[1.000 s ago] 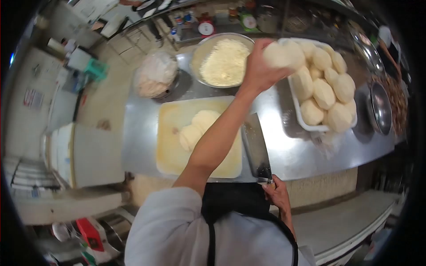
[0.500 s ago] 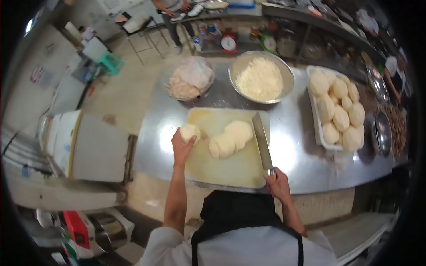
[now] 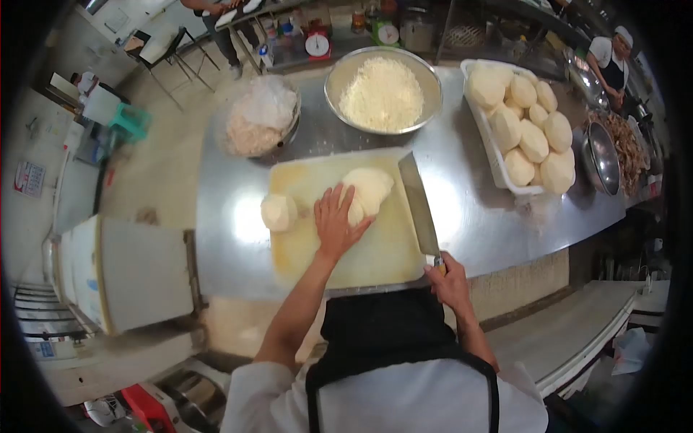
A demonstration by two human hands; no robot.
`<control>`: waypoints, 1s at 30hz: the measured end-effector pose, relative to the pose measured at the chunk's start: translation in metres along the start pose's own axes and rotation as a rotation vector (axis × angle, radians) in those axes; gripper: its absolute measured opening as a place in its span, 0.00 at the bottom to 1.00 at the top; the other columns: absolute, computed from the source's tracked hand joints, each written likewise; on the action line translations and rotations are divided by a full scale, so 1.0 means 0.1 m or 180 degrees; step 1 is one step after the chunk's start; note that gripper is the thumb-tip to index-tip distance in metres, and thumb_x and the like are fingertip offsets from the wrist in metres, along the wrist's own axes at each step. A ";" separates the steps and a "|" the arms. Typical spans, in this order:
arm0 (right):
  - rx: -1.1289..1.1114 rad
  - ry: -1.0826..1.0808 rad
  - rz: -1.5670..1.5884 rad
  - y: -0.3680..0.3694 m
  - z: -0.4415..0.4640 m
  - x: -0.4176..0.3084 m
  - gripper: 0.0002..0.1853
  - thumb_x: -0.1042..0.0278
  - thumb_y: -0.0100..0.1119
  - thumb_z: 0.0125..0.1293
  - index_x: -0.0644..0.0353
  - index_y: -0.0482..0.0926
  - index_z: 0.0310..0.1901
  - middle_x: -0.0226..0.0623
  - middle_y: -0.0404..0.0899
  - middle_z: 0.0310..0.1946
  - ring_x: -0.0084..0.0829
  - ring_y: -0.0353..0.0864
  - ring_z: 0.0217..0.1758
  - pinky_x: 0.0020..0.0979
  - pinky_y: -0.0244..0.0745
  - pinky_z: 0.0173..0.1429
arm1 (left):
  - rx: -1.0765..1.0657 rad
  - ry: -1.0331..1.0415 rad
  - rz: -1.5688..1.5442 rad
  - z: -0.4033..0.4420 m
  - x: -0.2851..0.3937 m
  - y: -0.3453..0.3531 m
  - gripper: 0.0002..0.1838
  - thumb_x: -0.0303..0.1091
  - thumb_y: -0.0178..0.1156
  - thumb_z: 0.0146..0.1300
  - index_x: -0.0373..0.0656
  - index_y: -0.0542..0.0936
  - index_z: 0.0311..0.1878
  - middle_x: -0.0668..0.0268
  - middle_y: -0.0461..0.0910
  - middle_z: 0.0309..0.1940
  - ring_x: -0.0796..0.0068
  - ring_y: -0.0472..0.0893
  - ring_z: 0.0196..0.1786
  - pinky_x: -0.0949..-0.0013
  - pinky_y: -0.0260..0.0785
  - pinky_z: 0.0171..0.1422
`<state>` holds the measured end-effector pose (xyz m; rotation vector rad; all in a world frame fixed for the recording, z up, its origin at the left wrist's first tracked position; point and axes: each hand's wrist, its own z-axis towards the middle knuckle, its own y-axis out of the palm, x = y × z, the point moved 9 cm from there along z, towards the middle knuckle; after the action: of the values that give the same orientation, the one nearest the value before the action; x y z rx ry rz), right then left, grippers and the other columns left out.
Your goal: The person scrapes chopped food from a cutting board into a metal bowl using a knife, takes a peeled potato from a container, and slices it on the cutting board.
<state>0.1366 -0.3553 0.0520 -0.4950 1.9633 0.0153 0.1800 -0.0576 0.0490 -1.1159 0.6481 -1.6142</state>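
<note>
My left hand (image 3: 336,222) lies with its fingers spread on a fanned pile of pale vegetable slices (image 3: 369,185), covering part of it. The slices rest on a whitish, yellow-stained cutting board (image 3: 375,260). To the left of that hand, a peeled round root vegetable (image 3: 279,213), like jicama, sits at the board's left edge. My right hand (image 3: 451,281) is closed round the handle of a cleaver (image 3: 419,206). Its long, broad blade points away from me along the board's right side, apart from the slices.
Behind the board stand a metal bowl of pale shreds (image 3: 382,94) and a bowl with a plastic bag (image 3: 263,115). At right are a white crate (image 3: 498,159) of peeled roots and an empty metal bowl (image 3: 600,159). A co-worker (image 3: 613,61) stands far right.
My left hand has let go of the round root vegetable and moved right onto the slices. My right hand still grips the cleaver. The camera view has shifted.
</note>
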 end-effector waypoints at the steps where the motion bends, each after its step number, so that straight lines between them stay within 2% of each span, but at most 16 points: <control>1: 0.0017 0.0018 -0.0016 -0.01 -0.03 -0.01 0.21 0.63 0.67 0.74 0.67 0.81 0.61 0.28 0.77 0.23 0.18 0.73 0.20 0.26 0.70 0.24 | -0.0037 -0.0022 -0.0050 -0.01 0.01 0.03 0.49 0.63 0.75 0.57 0.45 0.73 0.77 0.51 0.72 0.74 0.42 0.68 0.77 0.43 0.57 0.79; 3: -0.0025 -0.0031 -0.0032 -0.01 0.03 -0.06 0.21 0.62 0.67 0.74 0.67 0.81 0.61 0.28 0.77 0.23 0.18 0.73 0.20 0.26 0.70 0.25 | -0.0028 -0.0097 -0.0111 0.06 -0.02 0.06 0.48 0.62 0.74 0.58 0.45 0.73 0.76 0.52 0.73 0.74 0.41 0.68 0.77 0.43 0.57 0.79; 6: -0.0231 -0.0060 0.0087 0.06 0.02 -0.05 0.20 0.62 0.67 0.74 0.66 0.81 0.61 0.28 0.77 0.24 0.18 0.73 0.21 0.26 0.70 0.25 | 0.0099 -0.0194 -0.0499 0.07 -0.04 -0.14 0.40 0.55 0.72 0.64 0.45 0.75 0.75 0.52 0.75 0.72 0.41 0.71 0.74 0.43 0.58 0.79; 8: -0.0455 -0.0077 0.0253 0.19 0.00 -0.10 0.19 0.62 0.66 0.75 0.66 0.80 0.60 0.28 0.77 0.24 0.18 0.73 0.21 0.26 0.70 0.25 | 0.0641 0.0057 -0.0586 0.11 -0.33 -0.47 0.28 0.45 0.66 0.70 0.45 0.79 0.70 0.53 0.75 0.70 0.42 0.71 0.72 0.40 0.57 0.76; 10: -0.0848 -0.0077 0.0180 0.41 -0.04 -0.23 0.17 0.62 0.64 0.76 0.66 0.80 0.58 0.29 0.77 0.24 0.19 0.74 0.22 0.27 0.70 0.25 | 0.0620 0.0210 0.0011 0.13 -0.94 -0.80 0.18 0.30 0.60 0.70 0.43 0.84 0.62 0.54 0.81 0.63 0.44 0.74 0.69 0.43 0.62 0.75; 11: -0.1046 -0.0066 0.0142 0.54 -0.05 -0.29 0.16 0.62 0.63 0.77 0.65 0.80 0.57 0.29 0.77 0.24 0.19 0.75 0.22 0.27 0.70 0.25 | 0.0749 0.0092 -0.0233 0.17 -1.04 -1.13 0.15 0.21 0.59 0.65 0.43 0.86 0.53 0.55 0.85 0.56 0.46 0.78 0.63 0.47 0.68 0.71; 12: -0.1188 0.0033 0.0136 0.70 -0.06 -0.30 0.15 0.62 0.62 0.77 0.65 0.80 0.56 0.29 0.76 0.24 0.19 0.75 0.22 0.27 0.71 0.25 | 0.0270 -0.0250 -0.0417 0.06 -1.43 -1.04 0.17 0.18 0.59 0.62 0.44 0.87 0.52 0.56 0.86 0.55 0.50 0.81 0.59 0.51 0.72 0.68; 13: -0.1335 0.0112 0.0121 0.86 -0.06 -0.32 0.15 0.63 0.62 0.77 0.64 0.79 0.56 0.28 0.76 0.24 0.19 0.75 0.22 0.26 0.71 0.25 | -0.0058 -0.0660 -0.1178 -0.03 -1.78 -0.85 0.16 0.19 0.61 0.62 0.45 0.88 0.50 0.57 0.86 0.56 0.53 0.81 0.59 0.54 0.73 0.68; 15: -0.1557 0.0115 -0.0028 1.13 0.00 -0.37 0.14 0.61 0.61 0.78 0.63 0.79 0.56 0.29 0.76 0.24 0.20 0.75 0.21 0.27 0.72 0.25 | -0.0183 -0.0821 -0.1397 -0.18 -1.77 -0.89 0.15 0.19 0.63 0.66 0.42 0.88 0.53 0.58 0.85 0.56 0.56 0.80 0.65 0.57 0.71 0.75; 17: -0.1700 -0.0012 -0.0283 1.34 0.08 -0.36 0.16 0.59 0.61 0.79 0.64 0.79 0.55 0.31 0.77 0.23 0.23 0.76 0.21 0.30 0.72 0.27 | -0.0153 -0.0905 -0.1134 -0.36 -1.48 -0.96 0.14 0.21 0.66 0.65 0.42 0.88 0.53 0.59 0.85 0.56 0.56 0.79 0.65 0.57 0.71 0.73; 20: -0.1697 -0.0854 -0.0895 1.51 0.21 -0.36 0.20 0.55 0.62 0.78 0.65 0.78 0.58 0.32 0.76 0.23 0.24 0.76 0.20 0.31 0.72 0.27 | -0.0119 -0.1112 -0.0968 -0.47 -1.09 -1.02 0.14 0.25 0.69 0.64 0.42 0.87 0.53 0.59 0.85 0.55 0.56 0.78 0.64 0.57 0.70 0.72; 21: -0.1751 -0.0630 -0.0782 1.52 0.17 -0.36 0.20 0.54 0.62 0.78 0.64 0.78 0.57 0.32 0.76 0.23 0.23 0.75 0.21 0.30 0.72 0.26 | -0.0123 -0.1194 -0.0972 -0.51 -1.04 -1.00 0.14 0.27 0.70 0.64 0.42 0.87 0.53 0.60 0.85 0.55 0.57 0.78 0.64 0.58 0.70 0.71; 22: -0.1804 -0.0418 -0.0684 1.52 0.12 -0.44 0.19 0.54 0.62 0.79 0.63 0.77 0.56 0.31 0.75 0.24 0.22 0.75 0.21 0.29 0.71 0.25 | 0.0009 -0.1021 -0.1050 -0.52 -0.99 -0.99 0.14 0.28 0.72 0.64 0.45 0.87 0.53 0.60 0.83 0.54 0.54 0.76 0.58 0.56 0.70 0.66; 26: -0.2090 0.0459 -0.0475 1.57 0.18 -0.22 0.20 0.51 0.59 0.80 0.63 0.75 0.53 0.32 0.75 0.25 0.21 0.74 0.20 0.28 0.69 0.22 | 0.0472 -0.1140 -0.0607 -0.64 -0.86 -1.01 0.13 0.32 0.70 0.67 0.42 0.86 0.52 0.58 0.82 0.52 0.52 0.76 0.57 0.54 0.69 0.65; 30: -0.1860 0.0511 -0.0749 1.53 0.09 -0.43 0.21 0.48 0.57 0.81 0.63 0.75 0.51 0.31 0.73 0.23 0.21 0.74 0.20 0.28 0.66 0.19 | 0.0664 -0.1111 -0.0543 -0.68 -0.64 -1.01 0.10 0.32 0.65 0.69 0.40 0.85 0.50 0.56 0.80 0.50 0.51 0.75 0.55 0.54 0.66 0.64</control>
<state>0.1060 -0.1989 0.0533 -1.1351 2.0321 0.4205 0.0782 0.0283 0.0824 -1.2816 0.1561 -1.5363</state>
